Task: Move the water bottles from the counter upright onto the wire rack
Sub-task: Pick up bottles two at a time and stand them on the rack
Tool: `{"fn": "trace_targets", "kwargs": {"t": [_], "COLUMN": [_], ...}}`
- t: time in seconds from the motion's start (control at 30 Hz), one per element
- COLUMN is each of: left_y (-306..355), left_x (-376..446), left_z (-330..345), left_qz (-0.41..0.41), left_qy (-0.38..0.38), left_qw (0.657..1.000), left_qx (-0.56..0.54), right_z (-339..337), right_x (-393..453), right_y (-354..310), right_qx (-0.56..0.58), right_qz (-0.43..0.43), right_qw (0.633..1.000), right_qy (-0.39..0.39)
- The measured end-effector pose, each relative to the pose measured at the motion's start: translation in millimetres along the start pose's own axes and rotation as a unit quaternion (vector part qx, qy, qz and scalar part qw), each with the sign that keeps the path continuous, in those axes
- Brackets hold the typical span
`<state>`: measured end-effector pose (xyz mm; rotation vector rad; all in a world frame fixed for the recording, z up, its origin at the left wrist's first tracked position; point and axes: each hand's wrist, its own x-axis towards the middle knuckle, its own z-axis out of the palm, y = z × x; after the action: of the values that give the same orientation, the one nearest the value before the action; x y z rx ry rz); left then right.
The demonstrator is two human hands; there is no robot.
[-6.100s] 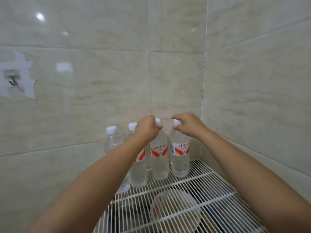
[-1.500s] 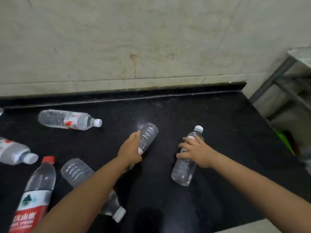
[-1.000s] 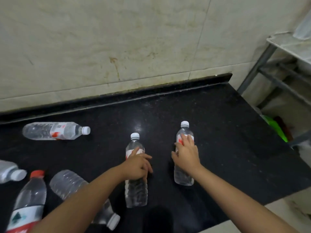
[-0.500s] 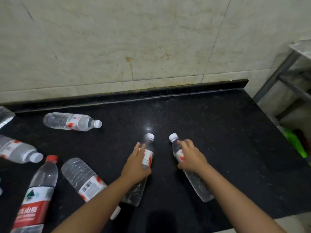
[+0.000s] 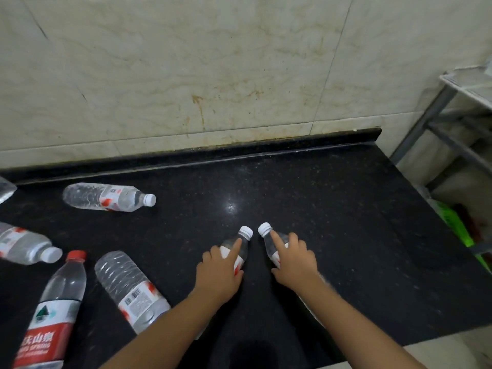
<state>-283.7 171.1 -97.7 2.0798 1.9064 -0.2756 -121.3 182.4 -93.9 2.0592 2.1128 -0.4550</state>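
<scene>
My left hand (image 5: pixel 219 272) grips a clear white-capped water bottle (image 5: pixel 241 242) low over the black counter (image 5: pixel 332 222), cap pointing away from me. My right hand (image 5: pixel 292 262) grips a second white-capped bottle (image 5: pixel 267 237), its caps almost touching the first. Each index finger lies along its bottle's neck. Other bottles lie on their sides at the left: one near the wall (image 5: pixel 106 197), one by my left forearm (image 5: pixel 130 288), a red-capped one (image 5: pixel 53 310) and one at the left edge (image 5: pixel 25 246). Only a corner of the wire rack (image 5: pixel 468 89) shows at the far right.
A tiled wall (image 5: pixel 213 75) backs the counter. The rack's grey metal legs (image 5: pixel 426 123) stand just past the counter's right end, with something green (image 5: pixel 455 222) low beside it. Another bottle's end (image 5: pixel 5 186) peeks in at the far left.
Both hands have drawn their bottles closer together, so the caps now nearly meet. Earlier, both hands were at bottles standing on the wire rack.
</scene>
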Motion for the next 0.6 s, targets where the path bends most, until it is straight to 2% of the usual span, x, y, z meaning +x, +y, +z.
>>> {"fn": "trace_targets", "kwargs": {"t": [0.37, 0.6], "left_y": [5, 54], "left_x": [3, -5], "left_z": [-12, -40], "left_qz": [0.040, 0.079], "left_qy": [-0.003, 0.078], "left_qw": [0.999, 0.993], "left_qx": [-0.005, -0.033], "right_z": [-1, -29], "right_x": [-15, -43], "right_y": [1, 43], "right_qx": [0.008, 0.071], "right_qz": [0.031, 0.048], "right_qw": [0.999, 0.988], "right_qy": [0.030, 0.130]}}
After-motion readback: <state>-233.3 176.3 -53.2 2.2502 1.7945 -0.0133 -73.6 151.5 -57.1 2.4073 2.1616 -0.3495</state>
